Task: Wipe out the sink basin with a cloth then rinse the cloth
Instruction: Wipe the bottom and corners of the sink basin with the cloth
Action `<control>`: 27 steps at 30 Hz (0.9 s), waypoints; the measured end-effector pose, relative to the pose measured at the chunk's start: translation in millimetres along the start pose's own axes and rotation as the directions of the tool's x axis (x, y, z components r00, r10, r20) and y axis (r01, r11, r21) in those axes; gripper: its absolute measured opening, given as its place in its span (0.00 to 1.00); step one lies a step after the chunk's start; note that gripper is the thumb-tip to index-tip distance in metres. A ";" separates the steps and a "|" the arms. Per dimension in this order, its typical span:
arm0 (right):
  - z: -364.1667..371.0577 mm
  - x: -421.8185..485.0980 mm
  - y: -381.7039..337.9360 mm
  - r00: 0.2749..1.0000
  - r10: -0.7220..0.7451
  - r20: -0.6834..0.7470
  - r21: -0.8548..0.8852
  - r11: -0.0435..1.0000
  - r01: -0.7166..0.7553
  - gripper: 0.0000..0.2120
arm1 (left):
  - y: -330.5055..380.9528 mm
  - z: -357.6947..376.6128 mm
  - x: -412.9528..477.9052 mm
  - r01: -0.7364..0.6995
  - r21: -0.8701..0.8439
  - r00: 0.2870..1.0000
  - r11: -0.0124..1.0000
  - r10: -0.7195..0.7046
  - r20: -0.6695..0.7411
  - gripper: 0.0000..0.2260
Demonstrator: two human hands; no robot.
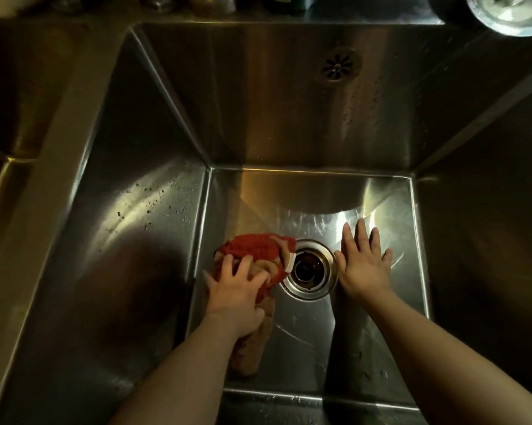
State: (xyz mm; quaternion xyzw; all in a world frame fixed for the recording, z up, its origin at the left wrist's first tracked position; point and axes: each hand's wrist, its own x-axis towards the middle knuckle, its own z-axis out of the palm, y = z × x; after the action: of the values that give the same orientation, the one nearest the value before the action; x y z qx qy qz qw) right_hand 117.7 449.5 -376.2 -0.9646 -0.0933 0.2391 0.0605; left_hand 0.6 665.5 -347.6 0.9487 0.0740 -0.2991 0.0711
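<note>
On steel sink (289,118) floor, L hand (237,289) fingers pinching cloth (258,253), R hand (364,265) fingers spread.

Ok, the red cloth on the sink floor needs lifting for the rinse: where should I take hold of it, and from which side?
Take the red cloth at its bunched middle, left of the drain, coming straight down from above. It lies flat and crumpled there under the left hand, so the folds should give fingers something to gather. The right hand lies flat on the sink floor, empty.
</note>
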 end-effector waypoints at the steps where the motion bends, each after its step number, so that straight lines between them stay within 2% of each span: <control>1: 2.3 0.1 -0.7 1.000 0.003 -0.009 -0.001 1.000 -0.003 0.28 | -3.7 3.8 -3.6 -0.017 0.014 1.000 1.000 0.017 0.003 0.29; 6: 7.6 1.0 -2.4 0.999 0.014 -0.034 -0.013 1.000 -0.015 0.28 | -11.0 -3.0 14.0 -0.039 0.010 0.999 0.999 0.039 0.027 0.31; 10: 8.2 0.8 -1.3 0.999 0.010 -0.039 -0.008 1.000 -0.010 0.28 | -13.0 -20.1 40.5 0.041 0.008 0.999 0.999 -0.041 -0.005 0.31; 13: 9.3 1.0 -0.7 0.999 0.008 -0.039 -0.005 1.000 -0.008 0.28 | -23.8 -44.6 66.7 0.071 0.110 0.995 0.991 -0.063 -0.075 0.32; 16: 11.0 2.0 0.3 0.999 0.003 -0.042 -0.001 1.000 -0.003 0.28 | -40.8 -58.7 79.3 0.035 0.241 0.994 0.970 -0.008 -0.113 0.33; 19: 10.9 2.3 0.8 0.999 -0.002 -0.037 0.016 1.000 0.003 0.28 | -44.0 -56.7 74.7 0.025 0.245 0.992 0.969 0.006 -0.126 0.34; 23: 7.0 1.9 1.6 1.000 -0.017 -0.013 0.029 0.999 0.017 0.27 | -38.1 -49.8 60.4 0.095 0.189 0.993 0.977 -0.079 -0.092 0.36; 27: 1.0 0.8 2.3 0.999 -0.028 0.018 0.026 0.999 0.027 0.27 | -40.9 -47.4 43.6 0.100 0.312 0.994 0.945 -0.081 -0.073 0.39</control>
State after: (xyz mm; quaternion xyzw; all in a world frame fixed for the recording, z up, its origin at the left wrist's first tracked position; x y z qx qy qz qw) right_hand 118.3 447.5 -377.8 -0.9602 -0.1040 0.2482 0.0753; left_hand 54.9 718.3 -338.1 0.9519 0.0710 -0.2818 -0.0974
